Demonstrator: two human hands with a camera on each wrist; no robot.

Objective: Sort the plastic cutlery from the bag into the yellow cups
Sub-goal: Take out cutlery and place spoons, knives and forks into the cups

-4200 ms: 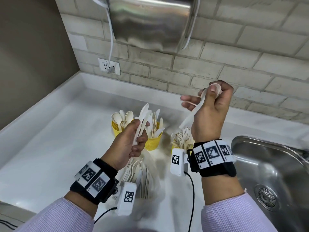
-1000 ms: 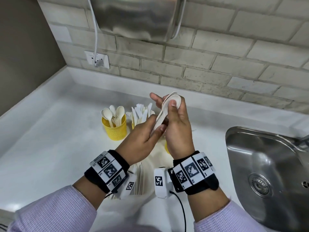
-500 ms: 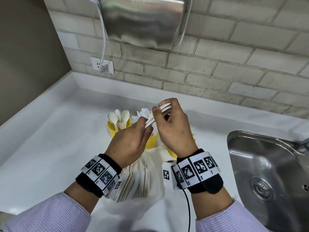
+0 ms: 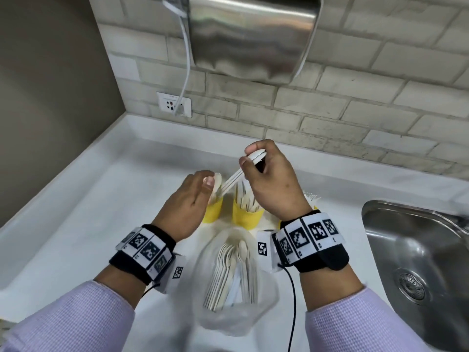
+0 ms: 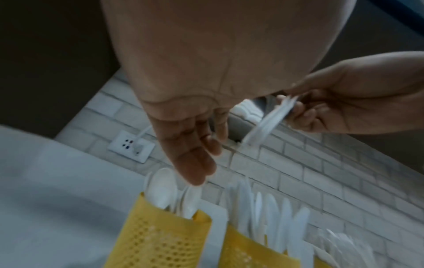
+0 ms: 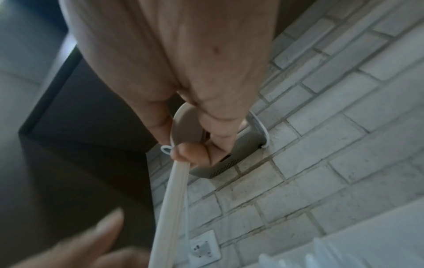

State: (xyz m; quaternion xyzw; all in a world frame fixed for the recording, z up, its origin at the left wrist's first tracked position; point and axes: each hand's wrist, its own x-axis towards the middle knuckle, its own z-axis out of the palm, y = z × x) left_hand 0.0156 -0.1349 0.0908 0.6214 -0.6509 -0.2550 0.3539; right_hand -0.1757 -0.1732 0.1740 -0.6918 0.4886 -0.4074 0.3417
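Your right hand is pinching a small stack of white plastic spoons at their bowl ends, thumb and forefinger curled round them, above the yellow cups. The stack's long axis is slanting down and to your left, the handles pointing toward your left hand. That hand is hovering over the leftmost yellow cup, fingers straight and relaxed, gripping nothing; its fingertips are lying just beside the spoon bowls standing in that cup. The middle yellow cup is holding upright knives. The clear bag of cutlery is lying on the white counter between your wrists.
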